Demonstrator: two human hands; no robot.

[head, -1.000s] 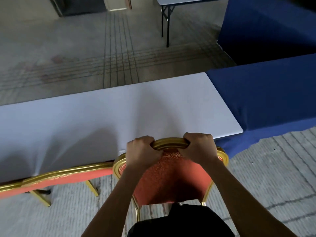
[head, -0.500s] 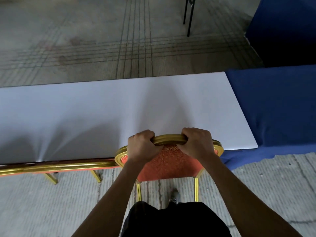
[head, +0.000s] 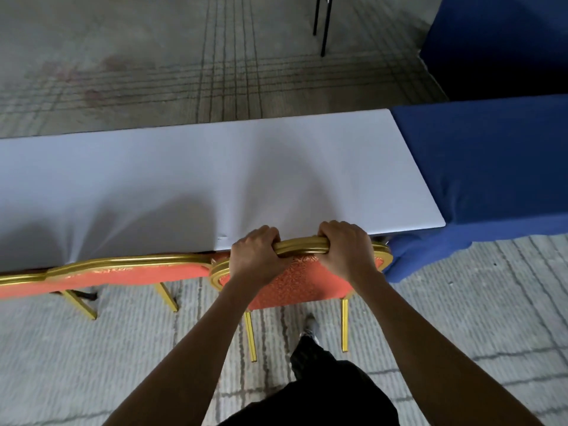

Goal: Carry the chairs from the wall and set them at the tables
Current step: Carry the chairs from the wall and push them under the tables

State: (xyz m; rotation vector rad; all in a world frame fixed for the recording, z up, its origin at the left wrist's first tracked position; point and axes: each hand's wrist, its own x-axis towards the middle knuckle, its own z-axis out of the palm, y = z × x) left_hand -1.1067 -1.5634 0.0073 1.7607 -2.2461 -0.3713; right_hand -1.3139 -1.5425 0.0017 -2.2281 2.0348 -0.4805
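Observation:
A banquet chair [head: 295, 284] with a gold frame and a red patterned back stands against the near edge of the long white table [head: 215, 179], near its right end. My left hand [head: 256, 256] and my right hand [head: 344, 247] both grip the gold top rail of its backrest, fingers curled over it. Its seat is hidden under the table; two gold rear legs show below on the carpet. A second matching chair [head: 123, 273] stands at the table just to the left, its backrest touching or nearly touching the first.
A table with a blue cloth [head: 491, 167] adjoins the white table on the right. Another blue-covered block [head: 498, 41] stands far right. Black table legs [head: 322, 23] show at the top. Grey patterned carpet [head: 92, 364] lies around my feet.
The chair has slid forward toward the table, its backrest now close to the edge. The view has tilted downward, showing more of its rear legs and the neighbouring chair.

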